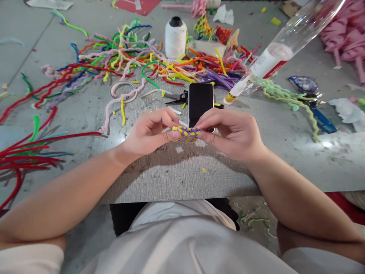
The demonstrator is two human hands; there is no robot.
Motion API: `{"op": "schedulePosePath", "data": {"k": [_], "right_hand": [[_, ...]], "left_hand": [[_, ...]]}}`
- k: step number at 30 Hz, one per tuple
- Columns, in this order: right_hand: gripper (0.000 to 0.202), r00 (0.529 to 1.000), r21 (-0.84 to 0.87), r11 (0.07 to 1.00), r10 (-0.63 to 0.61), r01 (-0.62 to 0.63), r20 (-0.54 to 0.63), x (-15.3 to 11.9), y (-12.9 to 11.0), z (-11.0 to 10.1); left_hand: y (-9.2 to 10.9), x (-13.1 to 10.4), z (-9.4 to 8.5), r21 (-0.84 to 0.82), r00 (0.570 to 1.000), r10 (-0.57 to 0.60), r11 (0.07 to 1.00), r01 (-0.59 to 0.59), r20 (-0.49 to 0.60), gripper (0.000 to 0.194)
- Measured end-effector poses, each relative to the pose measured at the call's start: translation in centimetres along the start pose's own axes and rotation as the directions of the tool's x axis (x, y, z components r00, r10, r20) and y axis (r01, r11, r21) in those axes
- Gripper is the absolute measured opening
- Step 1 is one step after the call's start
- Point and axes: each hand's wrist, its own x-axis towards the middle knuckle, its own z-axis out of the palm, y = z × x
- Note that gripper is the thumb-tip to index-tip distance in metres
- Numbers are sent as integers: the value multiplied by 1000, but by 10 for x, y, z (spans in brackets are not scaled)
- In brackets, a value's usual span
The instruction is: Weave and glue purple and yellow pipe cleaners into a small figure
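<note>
Between my two hands, just above the table, is a small woven piece of yellow and purple pipe cleaners (186, 133). My left hand (154, 131) pinches its left end between thumb and forefinger. On its right end, my right hand (230, 131) has the same kind of pinch. Right behind the piece, a phone (201, 102) with a dark screen lies on the table, its lower edge partly hidden by my right fingers. Black-handled scissors (179, 99) lie left of the phone, their handles partly covered by it.
A heap of coloured pipe cleaners (128, 57) spreads across the back, with a white thread cone (176, 40) in it. Red pipe cleaners (25, 158) lie at left, near a tape roll (124, 91). A clear bottle (299, 38) and glue tube (238, 89) are at right.
</note>
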Motion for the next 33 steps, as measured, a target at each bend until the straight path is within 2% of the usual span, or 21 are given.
{"op": "schedulePosePath", "data": {"k": [4, 9, 14, 18, 22, 25, 28, 33], "right_hand": [[12, 998, 6, 998, -63, 63, -4, -2, 2, 0], [14, 990, -46, 990, -138, 137, -23, 0, 0, 1], [14, 977, -58, 976, -212, 211, -10, 0, -2, 4], [13, 986, -50, 985, -162, 164, 51, -3, -4, 6], [15, 989, -87, 991, -96, 106, 110, -3, -7, 3], [19, 974, -150, 967, -188, 206, 124, -1, -9, 1], [20, 931, -239, 905, -312, 352, 191, 1, -10, 0], [25, 909, -323, 855, -341, 406, 239, 1, -12, 2]], "left_hand": [[3, -1, -3, 63, 999, 30, 997, -32, 25, 27], [3, -3, 0, 127, 995, 100, 987, -99, -6, 25], [2, -3, 5, 79, 993, 111, 991, -108, -35, 23], [-2, -3, 8, -67, 997, 19, 997, -24, -71, 18], [-4, -4, 9, -249, 990, -143, 958, 141, 11, 18], [-3, -4, 11, -372, 972, -225, 899, 234, 67, 19], [0, -4, 13, -432, 961, -257, 859, 275, 100, 17], [0, -5, 14, -451, 956, -271, 844, 291, 109, 18]]}}
